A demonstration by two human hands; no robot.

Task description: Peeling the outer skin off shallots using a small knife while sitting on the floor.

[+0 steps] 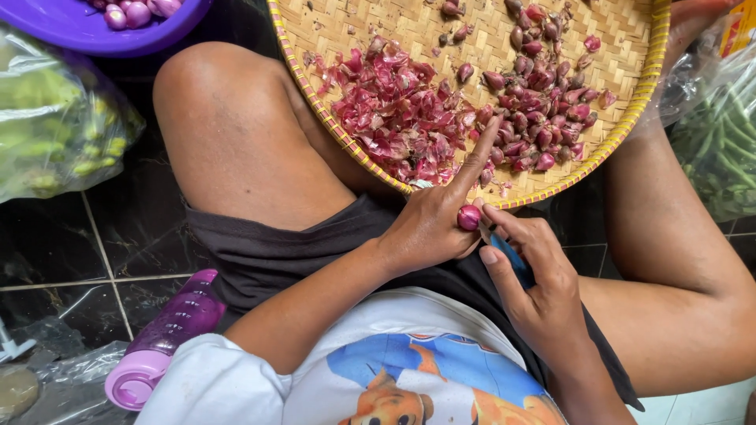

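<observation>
The left hand pinches a small red shallot between thumb and curled fingers, just below the near rim of a round woven tray. Its index finger sticks straight out and lies over the tray's edge, its tip near the heap of purple-red shallot skins. The right hand sits just beside the left, its fingers closed around a small knife with a blue handle; the thumb runs along the handle and the short blade meets the shallot at its lower right side. Most of the blade is hidden between the 2 hands.

The tray rests across the person's bare legs, tilted a little toward the body. On it lie 2 groups: the loose skins on the left and a pile of unpeeled shallots on the right, with a few stray bulbs scattered near the top.

The person sits on a dark tiled floor, wearing dark shorts and a white shirt with a blue and orange print. A purple bowl holding peeled, glossy shallots stands at the upper left. Below it lies a clear plastic bag of green vegetables. A purple plastic bottle lies on its side by the left thigh. Another bag of long green beans shows at the right edge.
</observation>
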